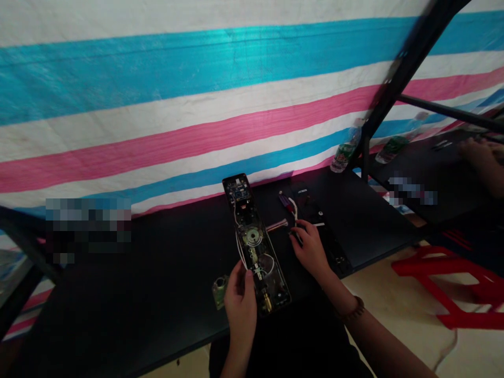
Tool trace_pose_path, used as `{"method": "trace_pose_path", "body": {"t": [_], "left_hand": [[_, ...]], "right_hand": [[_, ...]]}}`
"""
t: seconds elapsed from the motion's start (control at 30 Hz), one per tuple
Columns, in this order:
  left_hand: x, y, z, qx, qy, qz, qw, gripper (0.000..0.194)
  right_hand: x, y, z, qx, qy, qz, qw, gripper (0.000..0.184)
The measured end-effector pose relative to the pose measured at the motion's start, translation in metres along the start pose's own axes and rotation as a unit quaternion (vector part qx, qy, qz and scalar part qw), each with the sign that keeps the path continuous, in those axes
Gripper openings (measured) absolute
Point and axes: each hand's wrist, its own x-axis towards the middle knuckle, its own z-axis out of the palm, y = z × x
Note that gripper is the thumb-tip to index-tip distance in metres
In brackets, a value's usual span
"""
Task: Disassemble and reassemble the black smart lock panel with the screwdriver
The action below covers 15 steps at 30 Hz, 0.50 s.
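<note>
A long black housing (258,252) lies open on the table, looking like an electronic door lock, with a circuit board at its far end, a round part midway, thin white wires and a brass piece at the near end. My left hand (241,296) grips its left edge near the wires; the fingertips are partly hidden. A small greenish board (219,291) lies just left of that hand. To the right of the housing, my right hand (311,249) is curled with the fingertips together; what they hold is too dark to make out. A white cable (294,210) lies just beyond them.
A purple-and-red tool (286,201) and dark flat parts (333,239) lie on the black table (157,273). A water bottle (343,152) stands at the back right. A person's hand (474,152) is over the neighbouring table. A red stool (441,268) stands at right.
</note>
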Motion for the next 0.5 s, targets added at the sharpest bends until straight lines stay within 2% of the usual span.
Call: {"method": "trace_pose_path", "body": {"t": [0.23, 0.37, 0.5], "left_hand": [[0.011, 0.012, -0.002, -0.031, 0.0, -0.062, 0.998, 0.051], [0.013, 0.013, -0.001, -0.027, 0.007, -0.061, 0.998, 0.048], [0.012, 0.008, -0.002, -0.019, -0.014, -0.053, 0.998, 0.052]], "right_hand": [[0.0, -0.002, -0.002, -0.003, -0.002, 0.008, 1.0, 0.017], [-0.001, -0.001, -0.003, -0.001, -0.005, 0.014, 1.0, 0.017], [-0.001, -0.002, -0.002, 0.0, -0.004, 0.021, 1.0, 0.019]]}}
